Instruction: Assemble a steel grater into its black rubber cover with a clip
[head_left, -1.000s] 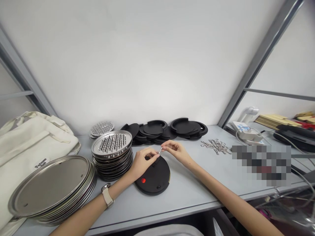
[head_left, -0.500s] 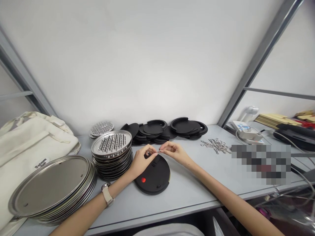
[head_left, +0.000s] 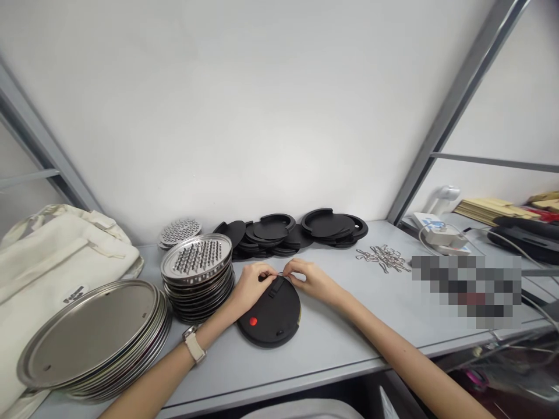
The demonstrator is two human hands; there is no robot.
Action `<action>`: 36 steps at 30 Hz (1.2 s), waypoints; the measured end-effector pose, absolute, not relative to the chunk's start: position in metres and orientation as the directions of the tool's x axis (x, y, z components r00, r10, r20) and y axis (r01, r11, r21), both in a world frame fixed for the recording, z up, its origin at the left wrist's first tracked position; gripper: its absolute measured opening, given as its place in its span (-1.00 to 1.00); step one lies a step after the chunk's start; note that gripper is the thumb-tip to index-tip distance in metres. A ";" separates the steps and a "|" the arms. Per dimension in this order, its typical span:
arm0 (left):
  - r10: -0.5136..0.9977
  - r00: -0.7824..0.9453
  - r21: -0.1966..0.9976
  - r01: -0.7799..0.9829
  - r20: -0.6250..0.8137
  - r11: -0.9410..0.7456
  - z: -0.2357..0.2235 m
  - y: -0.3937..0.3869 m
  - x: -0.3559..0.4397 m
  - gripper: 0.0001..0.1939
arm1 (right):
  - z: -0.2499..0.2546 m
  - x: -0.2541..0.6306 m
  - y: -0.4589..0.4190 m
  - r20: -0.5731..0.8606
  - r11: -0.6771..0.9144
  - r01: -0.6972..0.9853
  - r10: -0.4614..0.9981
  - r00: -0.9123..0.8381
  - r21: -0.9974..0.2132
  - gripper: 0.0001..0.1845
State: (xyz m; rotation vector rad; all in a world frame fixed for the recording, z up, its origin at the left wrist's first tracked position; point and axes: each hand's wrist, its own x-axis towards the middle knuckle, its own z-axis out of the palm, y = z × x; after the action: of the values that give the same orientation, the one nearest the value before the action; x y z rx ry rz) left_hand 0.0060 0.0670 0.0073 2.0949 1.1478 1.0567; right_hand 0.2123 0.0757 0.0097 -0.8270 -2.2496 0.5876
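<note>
A round black disc (head_left: 273, 320) with a red dot and a battery-like cover lies on the grey table in front of me. At its far edge, my left hand (head_left: 252, 286) pinches one end of a thin metal wire clip (head_left: 280, 273). The other end is pinched between the thumb and finger of my right hand (head_left: 313, 280). The clip is small, and whether it is hooked into the disc I cannot tell. More wire clips (head_left: 383, 258) lie in a loose pile to the right.
Left of the disc stand a stack of round metal graters (head_left: 198, 259) and a stack of larger round metal plates (head_left: 91, 331). A white cloth bag (head_left: 56, 250) lies behind them. Black plastic rings and discs (head_left: 275, 227) line the wall. Cables and a white box (head_left: 437, 233) are at right.
Both hands have lowered slightly with the wire clip, bringing it down to the disc's far edge. My right hand's fingers now point more downward.
</note>
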 end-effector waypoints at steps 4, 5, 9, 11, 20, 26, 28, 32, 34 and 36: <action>0.855 0.348 0.716 0.473 0.384 -0.514 0.010 0.065 0.005 -0.87 | 0.015 0.213 0.073 0.401 0.691 0.396 0.694 -0.598 -0.604 -0.84; 0.854 0.353 0.718 0.469 0.381 -0.514 0.010 0.064 0.005 -0.86 | 0.015 0.213 0.073 0.397 0.687 0.390 0.695 -0.599 -0.613 -0.85; 0.865 0.356 0.743 0.455 0.353 -0.490 0.010 0.065 0.006 -0.86 | 0.012 0.213 0.073 0.391 0.671 0.395 0.710 -0.586 -0.627 -0.86; 0.876 0.345 0.752 0.461 0.337 -0.471 0.009 0.067 0.006 -0.87 | 0.010 0.212 0.075 0.366 0.654 0.395 0.718 -0.592 -0.645 -0.85; 0.858 0.385 0.730 0.468 0.339 -0.498 0.007 0.069 0.007 -0.79 | 0.015 0.215 0.076 0.325 0.609 0.423 0.755 -0.570 -0.671 -0.87; 0.832 0.402 0.658 0.514 0.382 -0.550 0.008 0.067 0.007 -0.78 | 0.014 0.216 0.077 0.325 0.601 0.427 0.762 -0.560 -0.676 -0.82; 0.816 0.428 0.614 0.539 0.390 -0.576 0.009 0.065 0.007 -0.79 | 0.013 0.217 0.077 0.323 0.599 0.415 0.760 -0.564 -0.685 -0.82; 0.763 0.533 0.543 0.543 0.367 -0.641 0.015 0.056 0.002 -0.79 | 0.012 0.218 0.077 0.326 0.598 0.410 0.760 -0.562 -0.689 -0.74; 0.746 0.592 0.516 0.556 0.304 -0.652 0.019 0.049 -0.004 -0.68 | 0.011 0.218 0.077 0.326 0.598 0.408 0.760 -0.562 -0.690 -0.72; 0.749 0.623 0.480 0.598 0.226 -0.642 0.020 0.042 -0.011 -0.42 | 0.011 0.219 0.077 0.318 0.592 0.402 0.760 -0.567 -0.699 -0.75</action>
State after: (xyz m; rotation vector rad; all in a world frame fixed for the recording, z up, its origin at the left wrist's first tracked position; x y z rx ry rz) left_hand -0.0112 0.0415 0.0200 2.4889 1.0767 0.5842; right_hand 0.2189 0.0772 0.0106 -0.9172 -2.2097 0.7638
